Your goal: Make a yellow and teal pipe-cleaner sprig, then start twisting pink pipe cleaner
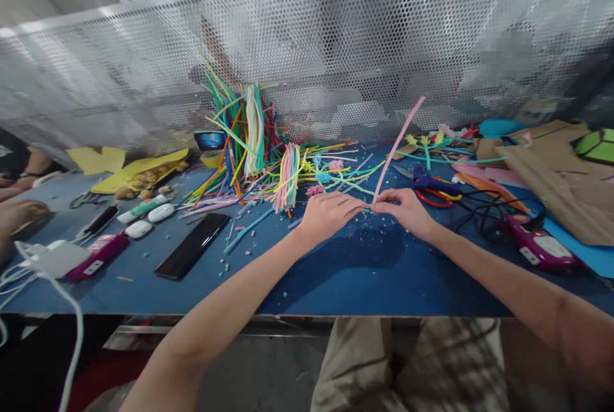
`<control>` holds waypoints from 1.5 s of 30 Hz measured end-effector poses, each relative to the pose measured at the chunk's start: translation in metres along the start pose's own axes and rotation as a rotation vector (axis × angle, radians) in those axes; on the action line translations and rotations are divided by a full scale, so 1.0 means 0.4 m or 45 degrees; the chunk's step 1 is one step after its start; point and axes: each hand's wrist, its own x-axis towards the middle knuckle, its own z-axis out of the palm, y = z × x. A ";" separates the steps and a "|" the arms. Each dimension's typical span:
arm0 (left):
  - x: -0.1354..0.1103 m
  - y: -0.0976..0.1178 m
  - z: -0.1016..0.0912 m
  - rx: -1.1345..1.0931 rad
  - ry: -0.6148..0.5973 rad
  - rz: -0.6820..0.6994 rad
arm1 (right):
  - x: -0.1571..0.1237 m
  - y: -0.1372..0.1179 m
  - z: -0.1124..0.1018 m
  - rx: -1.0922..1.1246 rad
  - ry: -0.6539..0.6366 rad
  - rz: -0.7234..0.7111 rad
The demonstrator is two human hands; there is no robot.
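Note:
A pink pipe cleaner (399, 142) rises at a slant from between my two hands, above the blue table. My right hand (405, 208) pinches its lower end between thumb and fingers. Fingertips of my left hand (330, 212) meet the right ones and close on the bent lower part of the same pipe cleaner. Just beyond my left hand lie pink, blue and yellow fuzzy flower shapes (322, 176) on pale green stems. A bundle of pink and yellow pipe cleaners (289, 175) stands left of them.
Scissors (434, 189) with red and blue handles lie right of my hands, near black cables and a purple power strip (540, 242). A black phone (192, 245) lies to the left. Perforated metal (336, 47) closes off the back. Another person's hand (22, 215) rests at far left.

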 end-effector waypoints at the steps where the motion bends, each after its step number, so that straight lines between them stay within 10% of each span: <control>1: 0.000 -0.002 -0.003 0.013 -0.003 0.030 | 0.001 -0.001 -0.002 0.023 -0.029 0.006; 21: 0.021 0.027 -0.028 -0.585 -0.313 -0.488 | -0.013 0.010 -0.041 -0.868 0.020 -0.739; 27: 0.008 0.016 -0.006 -0.219 -0.120 -0.342 | -0.009 0.009 -0.002 -0.650 0.147 -0.442; 34: -0.001 -0.010 0.005 0.009 -0.001 0.040 | -0.002 -0.003 0.000 0.015 -0.070 0.043; 45: 0.009 0.018 -0.015 -0.209 -0.114 -0.230 | 0.002 0.007 -0.019 -0.333 -0.001 -0.306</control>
